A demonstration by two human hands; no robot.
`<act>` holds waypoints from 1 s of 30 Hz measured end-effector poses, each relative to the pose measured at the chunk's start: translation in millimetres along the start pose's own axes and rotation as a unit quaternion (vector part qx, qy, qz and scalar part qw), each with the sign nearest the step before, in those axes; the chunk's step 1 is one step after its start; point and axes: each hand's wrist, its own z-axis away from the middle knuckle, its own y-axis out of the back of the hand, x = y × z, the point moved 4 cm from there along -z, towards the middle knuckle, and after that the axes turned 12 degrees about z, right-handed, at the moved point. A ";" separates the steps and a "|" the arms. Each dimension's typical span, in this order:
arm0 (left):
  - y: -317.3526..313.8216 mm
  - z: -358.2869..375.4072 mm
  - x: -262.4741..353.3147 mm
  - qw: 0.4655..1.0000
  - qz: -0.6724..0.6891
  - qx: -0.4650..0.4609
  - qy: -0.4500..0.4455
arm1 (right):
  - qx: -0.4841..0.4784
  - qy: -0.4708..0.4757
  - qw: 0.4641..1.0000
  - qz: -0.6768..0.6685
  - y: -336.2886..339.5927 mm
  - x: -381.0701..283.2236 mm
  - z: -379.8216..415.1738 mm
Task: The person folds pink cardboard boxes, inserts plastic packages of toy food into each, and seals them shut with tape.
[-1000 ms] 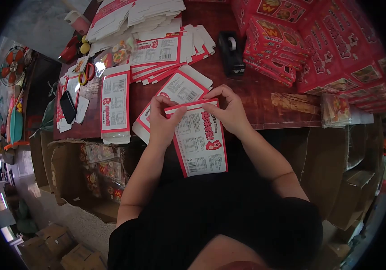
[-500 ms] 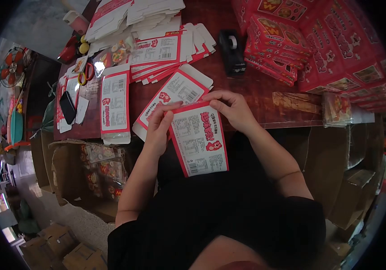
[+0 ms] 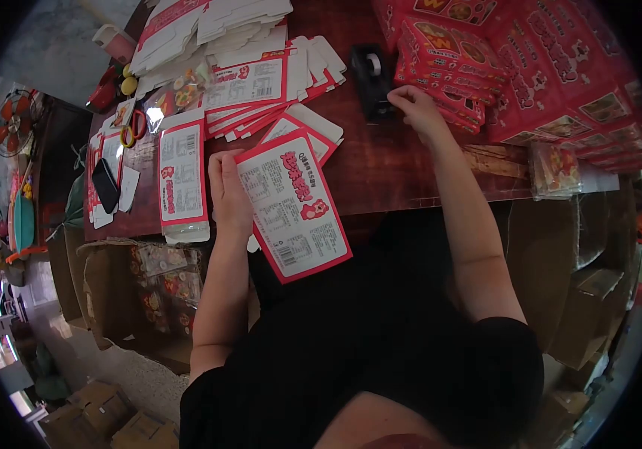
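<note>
My left hand grips a flat red-and-white printed carton by its left edge, thumb on the front face. The carton is tilted above my lap, with its printed side toward me. My right hand is at the near end of a black tape dispenser, thumb and fingertips pinched together. Whatever lies between those fingertips is too small to make out. A roll of tape sits in the dispenser. Behind the held carton, another carton lies partly covered on the table.
Flattened cartons are piled at the back left. Red printed packages stack up at the right. Scissors, a phone and a single carton lie on the left. An open cardboard box stands below the table edge.
My right hand has let go of the carton's top edge and reached forward to the tape dispenser. My left hand has kept the carton, which has shifted left and tilted.
</note>
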 end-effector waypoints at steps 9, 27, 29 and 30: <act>6.8 0.8 -4.4 0.997 0.057 0.026 0.037 | 0.204 0.191 0.951 -0.132 -21.4 24.9 13.0; -13.6 -14.1 23.3 0.997 -0.045 -0.022 -0.058 | 0.134 0.066 0.949 -0.277 -56.8 47.4 43.8; -14.5 -15.4 32.2 0.989 -0.086 -0.073 -0.097 | 0.068 0.120 0.959 -0.247 -58.1 5.0 69.3; -16.7 -14.8 33.7 0.986 -0.094 -0.108 -0.087 | -0.002 0.160 0.963 -0.216 -58.5 -18.4 84.5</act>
